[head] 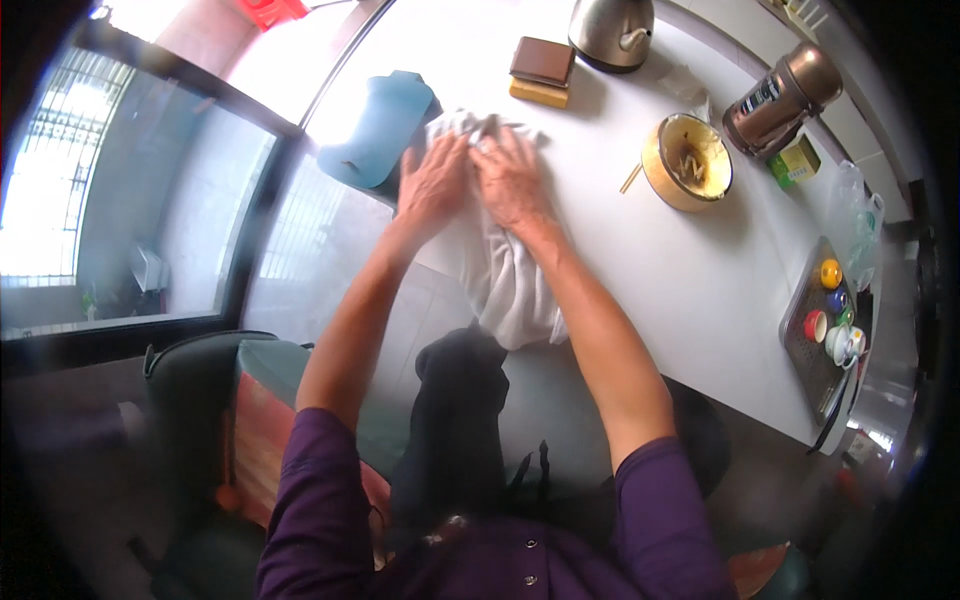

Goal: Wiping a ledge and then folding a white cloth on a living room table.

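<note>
A soft white cloth [517,300] lies lengthwise over the table, with folds in it and its near end hanging past the front edge. At its far end the fabric is bunched up under my fingers. My left hand [439,176] presses on the bunched part, its fingertips in the folds. Close beside it, my right hand [510,176] grips the same bunch with bent fingers. What the fingertips pinch underneath is hidden. Just left of my left hand lies a blue flat object with rounded corners [386,135], partly washed out by glare.
On the white table [637,292] stand a steel kettle [611,34], a brown box [541,61], a round yellow container [686,161], a bronze vacuum flask [784,97] and a small green box [793,161]. A tray [799,330] holds several small cups. A dark-framed glass panel [247,225] borders the left.
</note>
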The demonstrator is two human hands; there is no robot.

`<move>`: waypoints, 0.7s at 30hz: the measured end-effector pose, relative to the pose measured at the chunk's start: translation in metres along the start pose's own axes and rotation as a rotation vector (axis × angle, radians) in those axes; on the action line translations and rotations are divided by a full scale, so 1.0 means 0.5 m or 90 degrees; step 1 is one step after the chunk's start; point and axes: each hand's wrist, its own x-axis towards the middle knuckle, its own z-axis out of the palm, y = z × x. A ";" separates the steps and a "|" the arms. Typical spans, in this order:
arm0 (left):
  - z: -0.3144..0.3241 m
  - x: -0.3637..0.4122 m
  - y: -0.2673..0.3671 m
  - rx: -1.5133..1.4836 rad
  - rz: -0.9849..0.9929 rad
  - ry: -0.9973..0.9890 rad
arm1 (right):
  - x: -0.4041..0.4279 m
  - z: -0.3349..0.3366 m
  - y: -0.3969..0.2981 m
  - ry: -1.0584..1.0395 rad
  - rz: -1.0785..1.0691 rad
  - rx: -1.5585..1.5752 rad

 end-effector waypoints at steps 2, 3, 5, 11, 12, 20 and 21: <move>0.004 -0.075 -0.009 0.009 -0.036 0.027 | -0.007 -0.002 -0.029 -0.064 -0.076 -0.004; 0.005 -0.117 -0.002 0.011 -0.068 0.030 | -0.028 -0.001 -0.046 -0.091 -0.113 0.004; -0.007 -0.193 0.018 0.063 -0.063 0.030 | -0.074 -0.034 -0.084 -0.117 -0.131 0.084; -0.025 -0.213 0.155 -0.052 0.085 -0.079 | -0.258 -0.155 -0.068 -0.036 -0.006 0.114; -0.017 -0.210 0.188 -0.060 0.122 -0.085 | -0.289 -0.182 -0.067 -0.030 0.033 0.092; 0.087 -0.196 0.475 -0.135 0.419 -0.018 | -0.541 -0.321 -0.029 0.171 0.333 -0.051; 0.075 -0.195 0.501 -0.167 0.433 -0.023 | -0.547 -0.337 -0.028 0.206 0.365 -0.065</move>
